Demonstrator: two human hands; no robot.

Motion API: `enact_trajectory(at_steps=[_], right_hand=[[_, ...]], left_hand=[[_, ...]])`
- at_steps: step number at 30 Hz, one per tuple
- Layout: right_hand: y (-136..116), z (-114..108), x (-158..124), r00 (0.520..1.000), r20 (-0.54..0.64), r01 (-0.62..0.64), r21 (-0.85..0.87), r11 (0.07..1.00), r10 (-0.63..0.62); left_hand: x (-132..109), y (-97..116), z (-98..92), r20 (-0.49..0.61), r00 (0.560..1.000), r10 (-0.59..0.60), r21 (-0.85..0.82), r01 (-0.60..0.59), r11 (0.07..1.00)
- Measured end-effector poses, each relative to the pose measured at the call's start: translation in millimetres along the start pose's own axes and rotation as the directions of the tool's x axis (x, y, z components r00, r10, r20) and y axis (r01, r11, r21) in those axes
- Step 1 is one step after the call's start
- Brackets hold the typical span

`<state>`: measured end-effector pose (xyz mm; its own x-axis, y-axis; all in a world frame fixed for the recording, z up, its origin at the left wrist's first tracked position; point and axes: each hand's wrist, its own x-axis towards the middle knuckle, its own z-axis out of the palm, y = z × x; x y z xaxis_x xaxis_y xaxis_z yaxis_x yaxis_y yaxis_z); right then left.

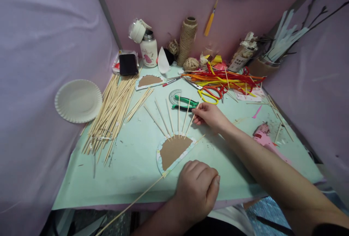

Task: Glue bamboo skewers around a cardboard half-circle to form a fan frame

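Observation:
My right hand (205,115) pinches a thin wooden stick (188,128), the rightmost of several fanned out from a brown cardboard half-circle (176,150). Its lower end meets the curved edge of the cardboard. A pale blue and white trim (159,156) runs around the half-circle. Along its straight side lies a long stick (131,205) that reaches past the front table edge. My left hand (197,187) is closed in a fist beside that straight side, with no object showing in it. Green-handled pliers (187,103) and a clear protractor (173,97) lie just behind the right hand.
Loose wooden sticks (109,112) and a paper plate (78,100) are on the left. Behind stand an open white bottle (149,50), a twine spool (187,41) and another half-circle (149,80). Scissors (208,96), coloured strips (231,79) and a pink glue gun (265,139) lie right.

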<state>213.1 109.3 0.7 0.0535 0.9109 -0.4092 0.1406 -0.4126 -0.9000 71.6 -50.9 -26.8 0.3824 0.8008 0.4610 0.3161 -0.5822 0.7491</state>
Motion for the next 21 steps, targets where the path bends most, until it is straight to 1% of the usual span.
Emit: enact_trajectory(at_steps=[4,6,9,11,15,21], right_hand=[[0.3,2.0,0.0,1.000,-0.004,-0.008,0.006,1.000,0.008],[-0.4,3.4,0.3,1.000,-0.006,-0.009,0.007,1.000,0.009],[-2.1,5.1,0.4,1.000,-0.014,-0.013,0.005,1.000,0.013],[-2.7,5.3,0.3,1.000,-0.014,-0.008,0.002,1.000,0.008],[-1.0,4.4,1.3,1.000,-0.009,0.017,-0.001,1.000,-0.017],[1.1,5.9,1.8,0.999,-0.025,0.032,-0.006,0.999,-0.032]], left_hand=[[0.3,1.0,-0.3,-0.012,1.000,-0.002,0.017,0.002,1.000],[0.1,1.5,-0.2,-0.041,0.999,-0.004,0.040,0.006,0.999],[-0.6,2.5,1.5,-0.111,0.993,-0.029,0.124,0.043,0.991],[-0.8,3.2,3.3,-0.136,0.990,-0.044,0.198,0.071,0.978],[-0.5,3.3,6.5,-0.110,0.991,-0.070,0.287,0.099,0.953],[-1.5,1.3,7.6,-0.073,0.994,-0.085,0.295,0.103,0.950]])
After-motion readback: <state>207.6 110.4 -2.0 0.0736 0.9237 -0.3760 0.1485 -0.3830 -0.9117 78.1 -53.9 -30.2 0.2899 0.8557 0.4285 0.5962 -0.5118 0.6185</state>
